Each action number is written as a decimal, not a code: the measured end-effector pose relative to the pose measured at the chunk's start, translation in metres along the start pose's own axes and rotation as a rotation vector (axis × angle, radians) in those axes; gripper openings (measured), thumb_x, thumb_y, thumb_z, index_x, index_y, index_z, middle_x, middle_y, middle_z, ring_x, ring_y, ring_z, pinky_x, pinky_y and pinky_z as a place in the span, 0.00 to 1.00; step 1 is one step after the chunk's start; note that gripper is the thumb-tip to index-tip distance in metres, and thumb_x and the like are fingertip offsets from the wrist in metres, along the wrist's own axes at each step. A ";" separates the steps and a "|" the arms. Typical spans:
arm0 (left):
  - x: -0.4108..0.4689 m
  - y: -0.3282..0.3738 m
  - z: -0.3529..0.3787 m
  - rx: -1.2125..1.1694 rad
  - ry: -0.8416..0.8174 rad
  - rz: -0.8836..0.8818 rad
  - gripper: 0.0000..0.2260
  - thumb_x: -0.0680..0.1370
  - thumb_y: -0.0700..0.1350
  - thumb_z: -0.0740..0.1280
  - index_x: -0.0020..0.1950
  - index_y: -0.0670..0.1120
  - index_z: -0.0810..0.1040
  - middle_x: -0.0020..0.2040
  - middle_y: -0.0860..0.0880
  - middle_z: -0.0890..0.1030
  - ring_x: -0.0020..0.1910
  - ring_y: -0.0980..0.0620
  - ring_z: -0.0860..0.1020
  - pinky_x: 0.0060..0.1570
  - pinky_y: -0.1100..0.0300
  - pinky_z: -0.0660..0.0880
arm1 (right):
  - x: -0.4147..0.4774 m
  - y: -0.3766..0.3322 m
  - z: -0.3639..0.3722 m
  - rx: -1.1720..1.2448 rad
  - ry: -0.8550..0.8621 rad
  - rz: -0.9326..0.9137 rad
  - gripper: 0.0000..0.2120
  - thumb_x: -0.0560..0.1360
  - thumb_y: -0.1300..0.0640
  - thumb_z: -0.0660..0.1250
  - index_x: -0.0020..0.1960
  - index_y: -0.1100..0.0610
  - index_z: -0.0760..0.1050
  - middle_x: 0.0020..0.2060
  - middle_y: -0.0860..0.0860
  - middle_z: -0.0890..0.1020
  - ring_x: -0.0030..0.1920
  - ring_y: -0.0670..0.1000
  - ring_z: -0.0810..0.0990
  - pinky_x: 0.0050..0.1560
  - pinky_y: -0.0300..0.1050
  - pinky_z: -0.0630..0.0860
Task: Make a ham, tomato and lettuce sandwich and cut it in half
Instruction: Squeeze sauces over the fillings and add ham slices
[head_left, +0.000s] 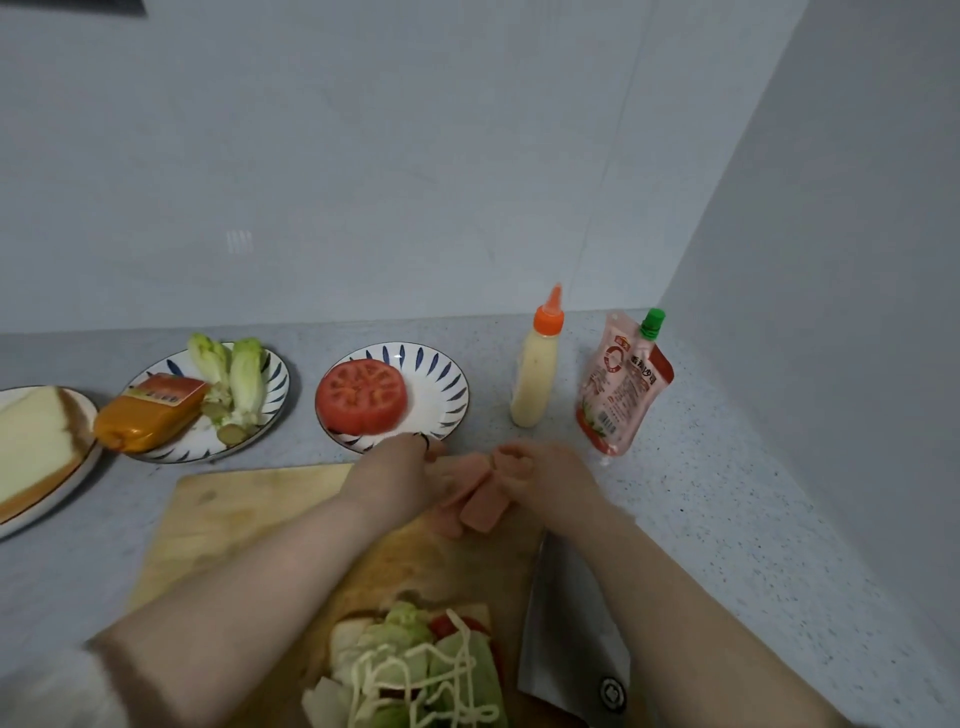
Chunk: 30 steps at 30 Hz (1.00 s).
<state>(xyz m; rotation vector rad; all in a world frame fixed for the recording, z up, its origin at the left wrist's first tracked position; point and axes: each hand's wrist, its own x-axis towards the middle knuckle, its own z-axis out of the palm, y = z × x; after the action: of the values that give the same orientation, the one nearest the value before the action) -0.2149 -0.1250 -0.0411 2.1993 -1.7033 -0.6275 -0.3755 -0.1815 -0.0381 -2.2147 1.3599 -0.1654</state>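
We should lift the ham slices (480, 506) together and lay them flat, overlapping, on the open sandwich (431, 670) nearest us — no folds. Our right hand (545, 475) pinches their far end with curled fingers; our left hand (400, 470) curls onto them alongside — all at the far edge of the cutting board (234, 519).

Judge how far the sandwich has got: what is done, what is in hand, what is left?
Done: the open sandwich on the board carries lettuce, tomato and white sauce. In hand: the left hand and right hand hold ham slices at the board's far end. Left: lay the ham on, close it with bread from the plate, halve it with the knife.
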 end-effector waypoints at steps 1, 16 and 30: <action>-0.001 -0.002 0.004 0.032 -0.010 0.001 0.21 0.73 0.51 0.67 0.64 0.47 0.72 0.61 0.48 0.76 0.59 0.49 0.74 0.55 0.60 0.68 | 0.004 -0.003 0.003 -0.062 -0.020 -0.014 0.21 0.75 0.51 0.62 0.67 0.51 0.68 0.64 0.53 0.73 0.63 0.53 0.70 0.62 0.45 0.65; 0.002 -0.005 0.012 0.089 0.051 0.022 0.15 0.71 0.51 0.67 0.57 0.51 0.76 0.54 0.49 0.80 0.55 0.49 0.76 0.50 0.60 0.69 | 0.023 -0.008 0.018 -0.112 -0.017 -0.145 0.18 0.73 0.55 0.64 0.62 0.49 0.72 0.57 0.49 0.76 0.58 0.48 0.69 0.47 0.36 0.60; -0.065 -0.018 -0.052 -0.359 0.025 0.051 0.05 0.71 0.42 0.70 0.46 0.45 0.83 0.31 0.58 0.77 0.29 0.64 0.73 0.29 0.79 0.67 | -0.039 -0.058 -0.002 0.430 -0.110 -0.044 0.08 0.68 0.56 0.72 0.34 0.48 0.74 0.33 0.44 0.78 0.32 0.39 0.75 0.30 0.26 0.70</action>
<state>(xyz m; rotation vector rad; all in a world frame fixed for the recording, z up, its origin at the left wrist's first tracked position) -0.1872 -0.0597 0.0059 1.8996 -1.4926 -0.8169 -0.3491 -0.1281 -0.0005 -1.8645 1.0967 -0.3153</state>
